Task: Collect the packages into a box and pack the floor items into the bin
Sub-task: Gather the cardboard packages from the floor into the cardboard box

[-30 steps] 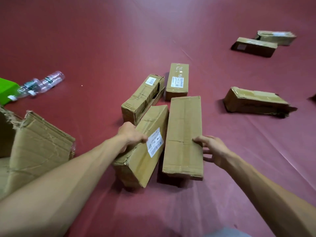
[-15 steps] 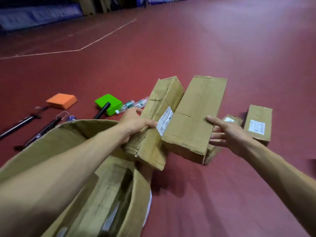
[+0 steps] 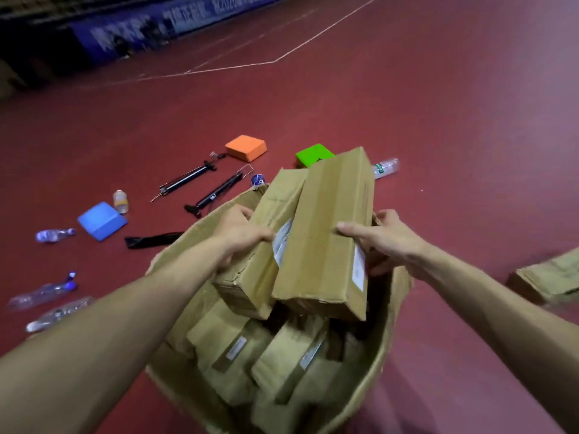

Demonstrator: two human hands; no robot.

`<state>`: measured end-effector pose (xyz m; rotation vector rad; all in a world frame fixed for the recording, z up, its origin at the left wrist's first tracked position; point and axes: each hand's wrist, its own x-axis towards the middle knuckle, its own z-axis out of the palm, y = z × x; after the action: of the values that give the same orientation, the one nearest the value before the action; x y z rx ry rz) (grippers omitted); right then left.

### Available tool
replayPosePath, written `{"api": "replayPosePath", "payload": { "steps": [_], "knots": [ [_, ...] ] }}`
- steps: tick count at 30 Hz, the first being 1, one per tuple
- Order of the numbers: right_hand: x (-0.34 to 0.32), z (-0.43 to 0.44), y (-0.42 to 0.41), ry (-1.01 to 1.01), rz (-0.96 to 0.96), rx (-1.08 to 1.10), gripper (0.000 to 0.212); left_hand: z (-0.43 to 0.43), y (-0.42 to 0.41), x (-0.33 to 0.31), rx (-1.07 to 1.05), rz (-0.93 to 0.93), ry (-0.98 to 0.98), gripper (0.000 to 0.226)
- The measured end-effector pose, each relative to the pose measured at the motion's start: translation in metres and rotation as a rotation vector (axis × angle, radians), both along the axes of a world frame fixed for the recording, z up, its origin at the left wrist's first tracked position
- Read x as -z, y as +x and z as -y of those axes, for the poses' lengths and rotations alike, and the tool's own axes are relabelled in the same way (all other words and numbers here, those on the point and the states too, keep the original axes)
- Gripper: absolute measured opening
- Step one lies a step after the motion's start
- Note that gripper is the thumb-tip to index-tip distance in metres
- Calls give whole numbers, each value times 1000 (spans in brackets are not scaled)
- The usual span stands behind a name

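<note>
Packages [image 3: 329, 230] are clasped over the box [image 3: 188, 245] by the left hand [image 3: 241, 236] and right hand [image 3: 385, 239], fingers curled round them; squeezed unevenly, one could be dropped outside.

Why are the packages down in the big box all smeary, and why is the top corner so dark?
Head view: the packages inside the big box and the bottles at the left edge are smeared, likely motion blur; the held packages look sharper; the far wall with the blue banner gets little light; the wide lens stretches the forearms at the bottom corners.
</note>
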<state>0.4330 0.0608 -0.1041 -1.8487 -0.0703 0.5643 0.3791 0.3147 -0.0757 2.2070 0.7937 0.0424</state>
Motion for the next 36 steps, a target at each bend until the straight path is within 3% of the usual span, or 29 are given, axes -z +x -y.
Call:
{"api": "replayPosePath", "payload": {
  "steps": [3,6,13,17,20,24,29,33,36],
  "knots": [
    [17,-23,-14,10,-100,-74,90,-7,-6,27,1,-58,65,59],
    [27,-22,-24,15,-67,-161,55,-3,1,36,-4,-18,163,60],
    [42,55,-5,-21,168,130,15,92,48,41,262,258,235,38],
    [63,132,13,-186,287,320,15,180,86,60,640,267,247,41],
    [83,190,22,-298,270,404,23,240,113,75,792,215,198,36],
    [90,252,36,-330,193,544,36,291,135,82,908,167,125,35],
    [26,287,72,-414,210,687,35,301,163,41,965,81,23,36],
    [-14,306,80,-568,159,671,35,326,183,20,990,36,-65,37],
    [-7,342,86,-645,48,645,44,371,197,39,998,-16,-70,46]
  ]
}}
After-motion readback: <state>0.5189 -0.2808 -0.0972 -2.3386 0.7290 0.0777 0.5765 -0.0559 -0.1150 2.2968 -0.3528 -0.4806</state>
